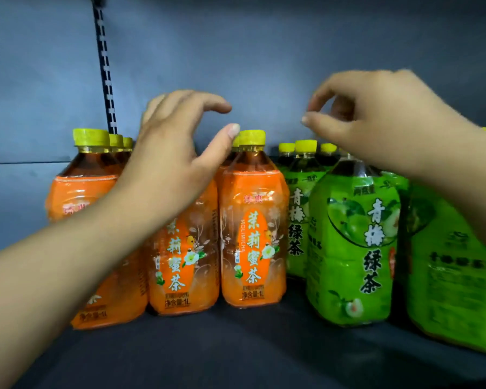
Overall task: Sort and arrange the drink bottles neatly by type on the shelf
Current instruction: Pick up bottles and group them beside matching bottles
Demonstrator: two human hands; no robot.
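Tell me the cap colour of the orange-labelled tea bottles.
Yellow screw caps on the orange-labelled plastic tea bottles, clearest in the head view.

Orange-label bottles (253, 234): dark tea, yellow caps, upright, grouped at left of shelf (236, 349). Three across front, further caps visible in rows behind. Labels face outward. Leftmost orange bottle (76, 197) stands forward of other two.

Green-label bottles (351, 248): dark tea, yellow caps, upright, grouped at right, more in rows behind. Front one stands just beside nearest orange bottle, narrow gap between. Rightmost green bottle (455, 276) turned, fine print facing out. Each type on own side.
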